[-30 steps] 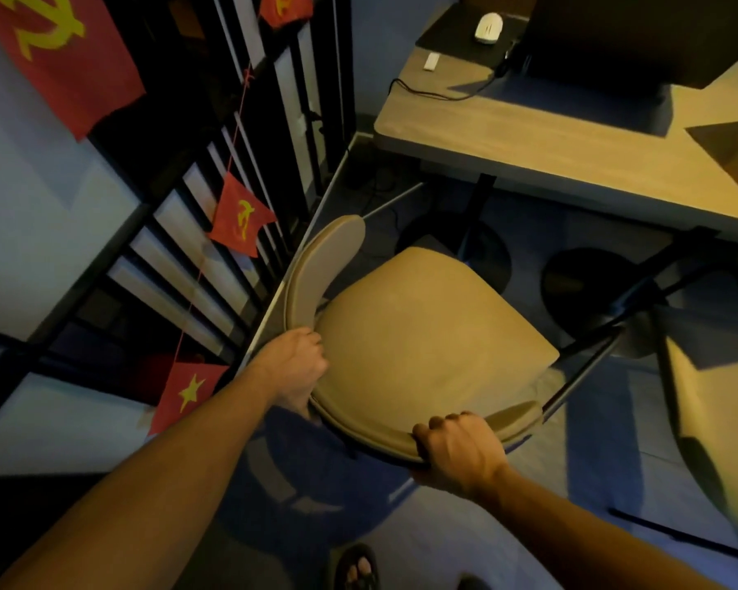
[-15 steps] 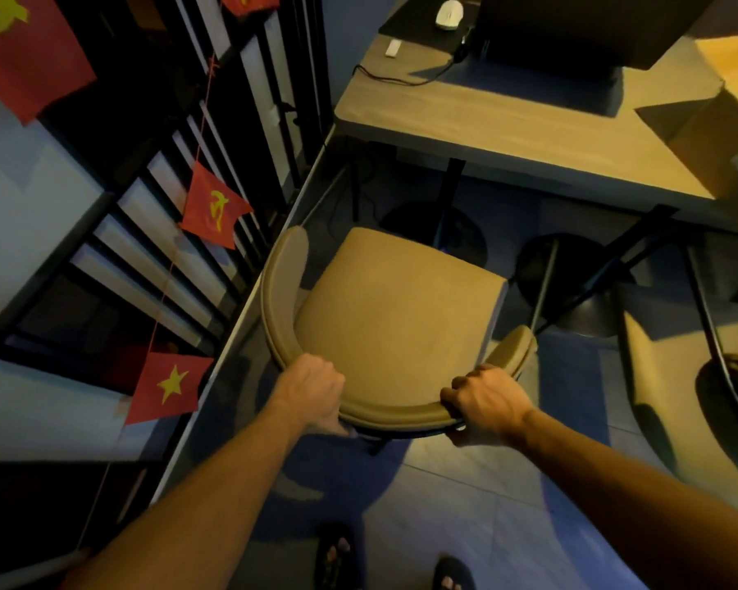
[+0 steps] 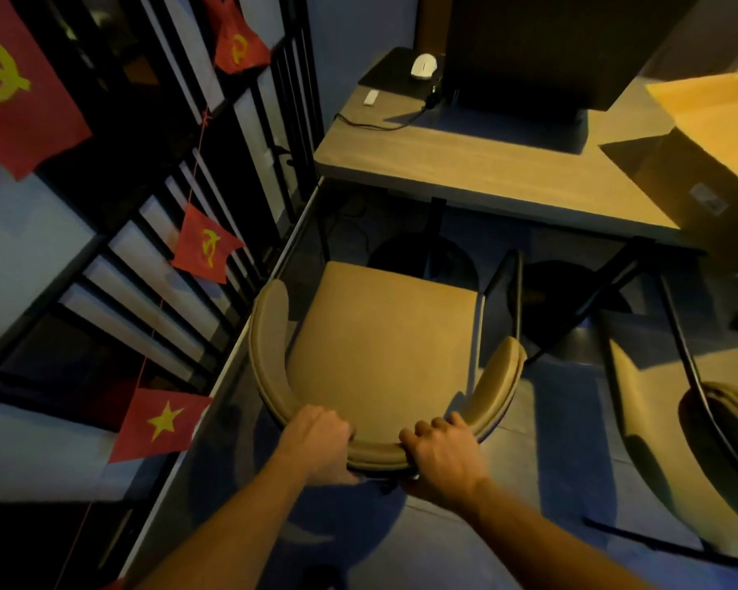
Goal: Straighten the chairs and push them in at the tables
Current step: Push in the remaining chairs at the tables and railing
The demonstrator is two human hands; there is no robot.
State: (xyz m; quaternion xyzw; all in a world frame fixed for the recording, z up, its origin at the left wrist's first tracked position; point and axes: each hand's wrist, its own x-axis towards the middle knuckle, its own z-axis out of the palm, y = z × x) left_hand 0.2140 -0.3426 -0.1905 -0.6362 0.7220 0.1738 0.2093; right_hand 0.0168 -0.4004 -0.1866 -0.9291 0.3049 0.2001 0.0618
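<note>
Here, nearest the camera, two bare forearms reach forward to the curved backrest (image 3: 376, 455) of a tan chair (image 3: 384, 338). The left hand (image 3: 318, 445) wraps the backrest's near rim left of centre, fingers curled down over the outer edge and clamped on the padding. The right hand (image 3: 442, 451) grips the same rim just to the right, knuckles up, fingers (image 3: 422, 427) hooked over the top and onto the inner face. Both hands are closed tight on the backrest, close together but not touching each other.

The chair stands squarely facing the table (image 3: 465, 163), its seat's far edge near the table's near edge, not yet under the top. The backrest arms sweep forward on both sides of the seat; a dark metal frame (image 3: 514, 287) shows at the right side. Just left of the chair runs a pale ledge at the foot of a black railing (image 3: 231, 172), along which a string of red flags (image 3: 165, 423) hangs.

To the right, a second chair (image 3: 674, 419) of the same tan colour is partly in view, tilted and cut off by the frame edge, well apart from the first. Round dark table bases (image 3: 414, 257) sit on the floor beyond the seat.

Farther off, on the table, a dark monitor (image 3: 542, 49) stands near the far edge, with a white mouse (image 3: 423, 66) on a black pad (image 3: 386, 76) to its left and a thin cable (image 3: 376, 124) trailing toward the near side. A cardboard box (image 3: 708, 163) sits on the table's right end.
</note>
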